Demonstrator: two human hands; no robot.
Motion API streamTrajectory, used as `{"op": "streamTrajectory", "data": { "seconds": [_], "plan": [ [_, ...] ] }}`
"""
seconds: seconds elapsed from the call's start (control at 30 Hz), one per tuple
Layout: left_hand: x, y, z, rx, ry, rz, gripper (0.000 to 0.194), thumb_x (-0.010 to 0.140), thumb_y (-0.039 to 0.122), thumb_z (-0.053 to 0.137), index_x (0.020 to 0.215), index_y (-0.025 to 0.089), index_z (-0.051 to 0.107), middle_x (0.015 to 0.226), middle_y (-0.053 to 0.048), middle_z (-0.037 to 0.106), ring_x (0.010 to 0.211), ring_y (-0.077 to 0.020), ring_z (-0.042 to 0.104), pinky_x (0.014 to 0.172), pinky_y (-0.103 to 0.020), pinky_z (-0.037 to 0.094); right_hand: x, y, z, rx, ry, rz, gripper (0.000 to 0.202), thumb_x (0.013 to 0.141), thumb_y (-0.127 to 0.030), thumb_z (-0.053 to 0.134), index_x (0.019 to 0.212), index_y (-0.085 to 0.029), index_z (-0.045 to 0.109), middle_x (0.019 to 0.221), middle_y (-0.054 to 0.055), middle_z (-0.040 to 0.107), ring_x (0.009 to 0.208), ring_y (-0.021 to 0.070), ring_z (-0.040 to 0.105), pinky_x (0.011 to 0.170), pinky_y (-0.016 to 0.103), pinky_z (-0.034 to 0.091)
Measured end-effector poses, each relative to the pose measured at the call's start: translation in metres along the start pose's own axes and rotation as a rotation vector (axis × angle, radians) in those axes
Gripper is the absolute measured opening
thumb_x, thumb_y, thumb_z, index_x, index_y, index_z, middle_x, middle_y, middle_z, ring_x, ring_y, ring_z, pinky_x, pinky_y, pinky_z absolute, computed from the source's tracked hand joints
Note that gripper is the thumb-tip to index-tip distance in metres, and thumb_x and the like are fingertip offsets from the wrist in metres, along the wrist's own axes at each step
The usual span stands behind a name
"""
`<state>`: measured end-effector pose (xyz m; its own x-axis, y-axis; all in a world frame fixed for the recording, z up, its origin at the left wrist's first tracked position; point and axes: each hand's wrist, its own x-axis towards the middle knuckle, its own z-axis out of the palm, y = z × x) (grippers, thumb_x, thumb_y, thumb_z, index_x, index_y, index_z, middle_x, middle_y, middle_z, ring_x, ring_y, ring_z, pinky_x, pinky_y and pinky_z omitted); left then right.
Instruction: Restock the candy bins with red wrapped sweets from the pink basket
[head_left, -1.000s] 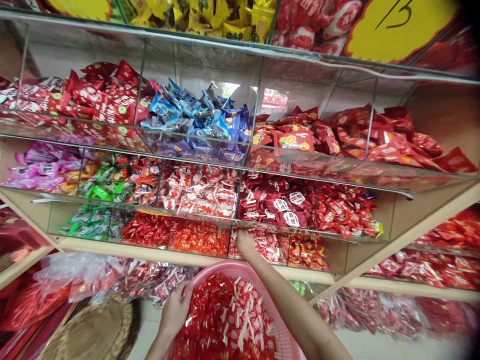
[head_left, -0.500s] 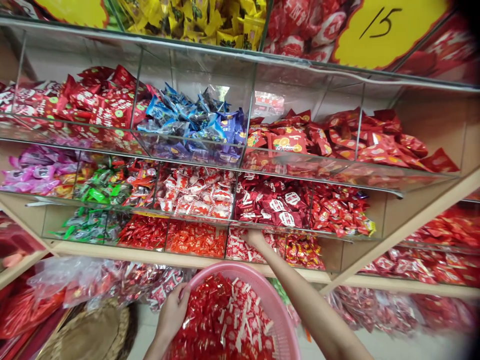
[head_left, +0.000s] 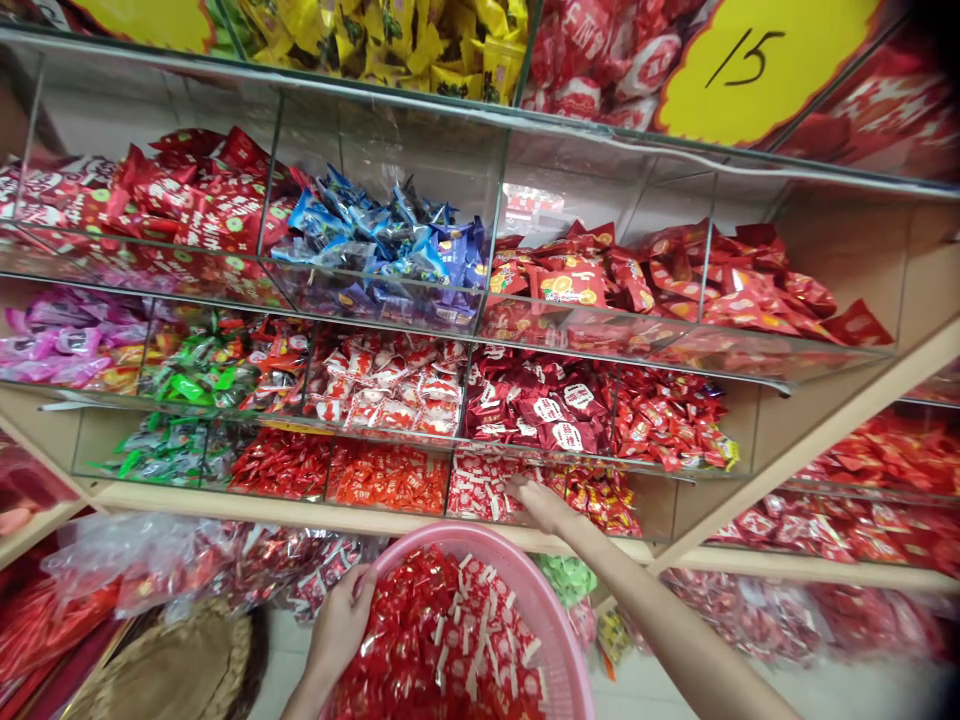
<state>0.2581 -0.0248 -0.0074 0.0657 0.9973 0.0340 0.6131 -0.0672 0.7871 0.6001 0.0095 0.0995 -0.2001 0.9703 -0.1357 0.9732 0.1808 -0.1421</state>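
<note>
A pink plastic basket point(head_left: 564, 610) holds many red-wrapped candies point(head_left: 405, 630) on its left and red-and-white wrapped ones point(head_left: 491, 625) on its right. My left hand point(head_left: 341, 620) grips the basket's left rim, thumb uppermost; its other fingers are partly hidden. My right hand point(head_left: 541, 503) is at the front of a bottom-row compartment of small red-and-white candies point(head_left: 480, 488). Its fingers are stretched out towards the left with nothing visible in them. I cannot tell whether they touch the candies.
Glass-divided shelves hold red, blue point(head_left: 375, 235), green and purple candies. A wooden ledge point(head_left: 300, 508) runs below the bottom row, and a slanting wooden panel point(head_left: 817, 430) stands right. Underneath lie plastic bags point(head_left: 142, 565) and a woven basket point(head_left: 176, 665). A yellow price sign point(head_left: 765, 70) hangs above.
My right hand has drawn back from inside the red-and-white candy compartment towards its front, so its fingers now show. My left hand stays on the basket rim. The view has shifted slightly.
</note>
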Motion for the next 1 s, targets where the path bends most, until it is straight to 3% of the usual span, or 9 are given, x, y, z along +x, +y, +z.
{"op": "streamTrajectory", "data": {
  "seconds": [0.1, 0.57, 0.8, 1.0],
  "plan": [
    [0.0, 0.002, -0.001, -0.005, 0.012, 0.001, 0.033, 0.078, 0.045, 0.038, 0.088, 0.021, 0.059, 0.074, -0.001, 0.068, 0.063, -0.0163, 0.061, 0.061, -0.025, 0.046, 0.002, -0.001, 0.01, -0.06, 0.039, -0.101, 0.023, 0.074, -0.02, 0.056, 0.096, -0.016, 0.056, 0.106, 0.01, 0.053, 0.09, 0.0184, 0.055, 0.071, 0.024, 0.038],
    [-0.001, 0.003, -0.001, 0.013, -0.006, 0.002, 0.036, 0.079, 0.046, 0.037, 0.09, 0.02, 0.059, 0.074, -0.002, 0.068, 0.062, -0.0162, 0.061, 0.062, -0.025, 0.045, 0.016, -0.002, 0.015, -0.031, -0.044, -0.066, 0.024, 0.072, -0.016, 0.057, 0.095, -0.016, 0.057, 0.107, 0.011, 0.053, 0.089, 0.0176, 0.054, 0.071, 0.023, 0.038],
    [0.0, 0.001, 0.0, -0.006, -0.008, 0.017, 0.036, 0.079, 0.046, 0.037, 0.09, 0.02, 0.059, 0.076, -0.002, 0.068, 0.066, -0.0166, 0.062, 0.064, -0.025, 0.046, 0.018, 0.0, 0.003, 0.165, 0.116, -0.161, 0.022, 0.078, -0.031, 0.052, 0.086, -0.013, 0.06, 0.09, 0.008, 0.057, 0.081, 0.0158, 0.052, 0.071, 0.023, 0.037],
    [-0.001, 0.003, -0.001, 0.007, -0.015, 0.0, 0.036, 0.079, 0.046, 0.037, 0.092, 0.02, 0.059, 0.078, -0.002, 0.068, 0.066, -0.0164, 0.062, 0.064, -0.025, 0.046, 0.0, -0.026, -0.015, 0.315, 0.215, -0.267, 0.026, 0.077, -0.037, 0.054, 0.086, -0.013, 0.06, 0.083, 0.006, 0.054, 0.075, 0.0145, 0.048, 0.068, 0.024, 0.037]
  ]
}}
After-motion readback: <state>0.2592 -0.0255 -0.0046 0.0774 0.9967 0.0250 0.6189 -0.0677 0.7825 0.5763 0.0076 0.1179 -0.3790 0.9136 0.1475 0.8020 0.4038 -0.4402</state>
